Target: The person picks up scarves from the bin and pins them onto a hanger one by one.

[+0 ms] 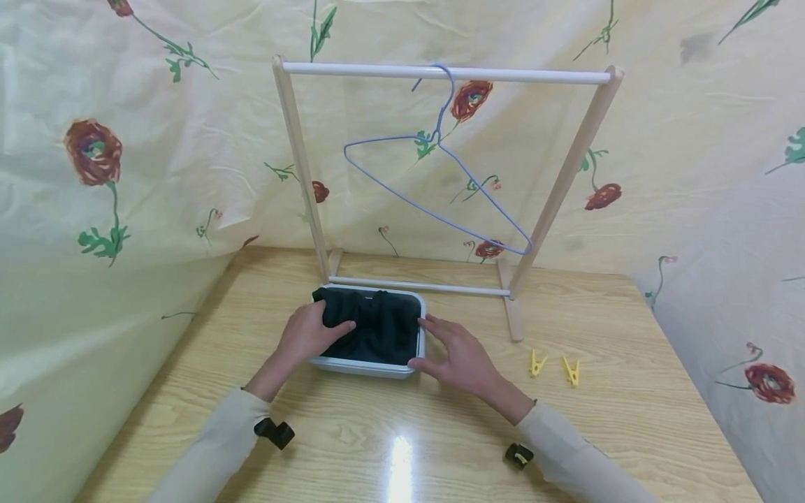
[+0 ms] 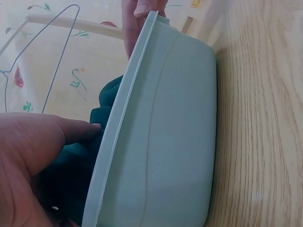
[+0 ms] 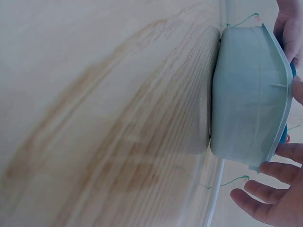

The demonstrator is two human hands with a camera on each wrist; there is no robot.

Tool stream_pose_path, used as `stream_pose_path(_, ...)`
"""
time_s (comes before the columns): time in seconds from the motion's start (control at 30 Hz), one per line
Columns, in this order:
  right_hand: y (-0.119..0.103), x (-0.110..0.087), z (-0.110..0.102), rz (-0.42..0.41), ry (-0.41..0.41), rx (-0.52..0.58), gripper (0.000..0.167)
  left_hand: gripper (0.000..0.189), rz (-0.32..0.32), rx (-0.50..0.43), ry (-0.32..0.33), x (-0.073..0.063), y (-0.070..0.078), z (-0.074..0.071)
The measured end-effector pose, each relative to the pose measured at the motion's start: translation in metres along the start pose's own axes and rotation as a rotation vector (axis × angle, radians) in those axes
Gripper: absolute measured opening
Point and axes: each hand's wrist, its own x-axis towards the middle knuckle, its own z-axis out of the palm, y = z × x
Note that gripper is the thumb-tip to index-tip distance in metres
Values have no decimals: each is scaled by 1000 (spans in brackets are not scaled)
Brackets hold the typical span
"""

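Here, wide left grip (image 1: pixel 308 332) on cloth (image 1: pixel 380 328)

White glare streaks the brightly lit table (image 1: pixel 352 447).

You have room to pass along the left edge of the pale wood-grain table (image 1: pixel 635 426), outside your left hand (image 1: pixel 308 332), and along its right edge, beyond the two yellow plastic clothespins (image 1: pixel 535 370). From the near side, a hand could go between your beige-sleeved forearms (image 1: pixel 220 433) to the front of the pale-green plastic basin (image 1: pixel 365 367); your left hand and right hand (image 1: pixel 462 356) obstruct its sides, and bunched dark cloth (image 1: pixel 383 332) fills its inside. Toward the far edge, the thin white lower bar (image 1: pixel 421 285) of the wooden-sided rack (image 1: pixel 569 178) stands behind the basin, and the blue wire hanger (image 1: pixel 438 134) crosses the opening above.
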Motion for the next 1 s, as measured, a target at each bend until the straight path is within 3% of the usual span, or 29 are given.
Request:
stream_pose_path(0.17, -1, 0, -1, 3, -5, -9, 79, 85, 13, 61, 87, -6, -4, -2)
stream_pose_path(0.37, 0, 1, 0, 2, -4, -20, 79, 89, -32, 24, 149, -7, -10, -4)
stream_pose_path(0.67, 0, 1, 0, -5, 2, -17, 78, 83, -34, 10, 131, -5, -13, -5)
stream_pose_path(1.0, -2, 0, -1, 2, 1, -17, 79, 78, -21, -171, 62, 1, -13, -8)
